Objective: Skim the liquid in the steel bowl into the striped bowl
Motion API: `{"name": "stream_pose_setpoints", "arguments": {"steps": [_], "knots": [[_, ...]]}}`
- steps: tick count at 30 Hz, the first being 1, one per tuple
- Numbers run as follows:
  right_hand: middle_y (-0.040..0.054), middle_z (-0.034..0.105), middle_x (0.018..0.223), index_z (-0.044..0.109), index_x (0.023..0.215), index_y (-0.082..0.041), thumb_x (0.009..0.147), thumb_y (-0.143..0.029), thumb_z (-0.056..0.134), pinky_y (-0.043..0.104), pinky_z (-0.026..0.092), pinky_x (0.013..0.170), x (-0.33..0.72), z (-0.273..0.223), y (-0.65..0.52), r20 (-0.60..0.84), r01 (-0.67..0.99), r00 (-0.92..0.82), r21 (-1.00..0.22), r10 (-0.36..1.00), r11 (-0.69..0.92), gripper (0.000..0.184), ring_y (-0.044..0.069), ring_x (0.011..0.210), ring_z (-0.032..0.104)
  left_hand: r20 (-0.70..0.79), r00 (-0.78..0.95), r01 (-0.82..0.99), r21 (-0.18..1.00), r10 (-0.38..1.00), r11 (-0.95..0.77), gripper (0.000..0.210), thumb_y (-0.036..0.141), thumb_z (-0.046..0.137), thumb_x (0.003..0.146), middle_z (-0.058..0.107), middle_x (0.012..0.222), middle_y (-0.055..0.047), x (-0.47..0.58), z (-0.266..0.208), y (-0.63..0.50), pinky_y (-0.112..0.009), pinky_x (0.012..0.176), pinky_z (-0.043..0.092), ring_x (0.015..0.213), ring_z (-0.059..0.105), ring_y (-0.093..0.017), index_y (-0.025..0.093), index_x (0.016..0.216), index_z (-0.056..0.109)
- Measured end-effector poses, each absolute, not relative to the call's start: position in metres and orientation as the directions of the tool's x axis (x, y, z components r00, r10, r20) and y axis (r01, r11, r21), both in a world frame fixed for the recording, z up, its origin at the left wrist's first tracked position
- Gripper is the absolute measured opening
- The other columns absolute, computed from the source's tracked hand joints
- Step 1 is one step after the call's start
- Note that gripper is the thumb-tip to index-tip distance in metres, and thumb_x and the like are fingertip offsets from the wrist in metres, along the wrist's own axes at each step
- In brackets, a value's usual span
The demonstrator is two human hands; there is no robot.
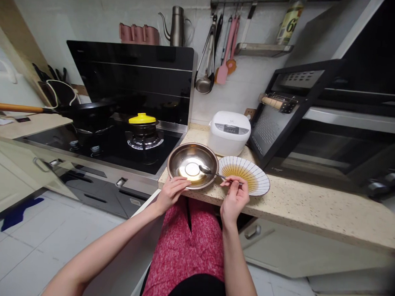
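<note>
A shallow stainless steel bowl (179, 158) stands on the counter with a little yellowish liquid at its bottom. My left hand (174, 191) grips its near-left rim, fingers laid over the edge. Pinched in my right hand (235, 201) is a metal spoon (205, 169); its head is over the inside of the bowl. I cannot tell whether the spoon touches the liquid. Just right of the bowl, partly under my right hand, lies a white plate with dark radiating lines and a yellow-brown centre (260, 178).
Behind the bowl and plate stands a white rice cooker (229, 134). A gas stove (119, 151) on the left bears a yellow-lidded pot (142, 119) and a wok (91, 112), its wooden handle reaching left. To the right is a black oven (330, 148). Utensils (204, 84) hang above.
</note>
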State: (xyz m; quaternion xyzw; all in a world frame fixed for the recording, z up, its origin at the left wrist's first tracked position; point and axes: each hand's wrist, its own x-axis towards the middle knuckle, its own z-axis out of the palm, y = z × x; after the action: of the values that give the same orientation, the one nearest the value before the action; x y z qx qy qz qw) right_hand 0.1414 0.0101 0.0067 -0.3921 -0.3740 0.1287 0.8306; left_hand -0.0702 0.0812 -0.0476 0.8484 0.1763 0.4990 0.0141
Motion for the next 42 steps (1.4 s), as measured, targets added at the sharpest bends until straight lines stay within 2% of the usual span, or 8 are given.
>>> {"name": "stream_pose_setpoints", "arguments": {"steps": [16,22,26,30,34,38,42], "knots": [[0.0,0.061,0.086,0.058,0.092,-0.021,0.098,-0.043,0.06,0.027,0.049,0.067,0.173,0.027,-0.003,0.539,0.232,0.794,-0.694,0.279,0.681,0.023,0.011,0.066,0.058,0.847,0.426,0.265,0.22,0.319,-0.939,0.032,0.016,0.058,0.102,0.078,0.115,-0.011,-0.07,-0.045,0.08,-0.049,0.108,0.053,0.116,0.071,-0.025,0.023,0.132,0.069],[0.002,0.062,0.086,0.059,0.092,-0.02,0.1,-0.045,0.057,0.029,0.051,0.067,0.181,0.018,-0.01,0.61,0.395,0.766,-0.696,0.203,0.599,0.026,0.013,0.067,0.06,0.846,0.425,0.266,0.224,0.323,-0.938,0.032,0.018,0.058,0.103,0.078,0.115,-0.011,-0.069,-0.046,0.08,-0.048,0.107,0.054,0.115,0.071,-0.025,0.023,0.132,0.069],[0.0044,0.065,0.086,0.063,0.093,-0.021,0.102,-0.041,0.053,0.032,0.054,0.069,0.19,0.005,-0.01,0.762,0.599,0.622,-0.612,0.18,0.516,0.024,0.016,0.072,0.063,0.847,0.432,0.295,0.193,0.311,-0.936,0.031,0.018,0.057,0.103,0.078,0.114,-0.011,-0.069,-0.046,0.079,-0.048,0.107,0.053,0.115,0.071,-0.025,0.022,0.131,0.069],[0.0046,0.07,0.084,0.067,0.093,-0.024,0.101,-0.032,0.053,0.036,0.055,0.076,0.2,0.0,-0.01,0.928,0.8,0.322,-0.372,0.186,0.471,0.018,0.019,0.079,0.067,0.848,0.431,0.298,0.188,0.308,-0.936,0.032,0.016,0.057,0.103,0.079,0.114,-0.011,-0.069,-0.046,0.08,-0.046,0.103,0.054,0.114,0.071,-0.024,0.022,0.132,0.068],[0.0042,0.072,0.086,0.068,0.099,-0.025,0.098,-0.016,0.052,0.037,0.053,0.076,0.203,0.002,-0.01,0.97,0.843,0.099,-0.199,0.22,0.5,0.018,0.019,0.079,0.067,0.85,0.425,0.271,0.207,0.31,-0.94,0.032,0.015,0.06,0.101,0.079,0.115,-0.01,-0.069,-0.047,0.081,-0.044,0.099,0.056,0.114,0.071,-0.025,0.023,0.131,0.069],[0.0047,0.073,0.088,0.068,0.101,-0.025,0.096,-0.011,0.05,0.038,0.053,0.076,0.207,0.002,-0.01,0.964,0.845,0.034,-0.169,0.263,0.508,0.023,0.02,0.081,0.067,0.851,0.431,0.264,0.198,0.299,-0.944,0.034,0.014,0.059,0.102,0.078,0.116,-0.01,-0.069,-0.047,0.082,-0.045,0.1,0.055,0.115,0.071,-0.025,0.023,0.133,0.067],[0.0043,0.072,0.088,0.068,0.098,-0.024,0.098,-0.017,0.052,0.037,0.054,0.078,0.205,0.001,-0.012,0.958,0.837,0.133,-0.246,0.254,0.489,0.017,0.02,0.081,0.067,0.856,0.428,0.275,0.184,0.291,-0.944,0.033,0.015,0.058,0.102,0.079,0.114,-0.01,-0.069,-0.046,0.081,-0.047,0.103,0.054,0.114,0.071,-0.025,0.023,0.132,0.068]]}}
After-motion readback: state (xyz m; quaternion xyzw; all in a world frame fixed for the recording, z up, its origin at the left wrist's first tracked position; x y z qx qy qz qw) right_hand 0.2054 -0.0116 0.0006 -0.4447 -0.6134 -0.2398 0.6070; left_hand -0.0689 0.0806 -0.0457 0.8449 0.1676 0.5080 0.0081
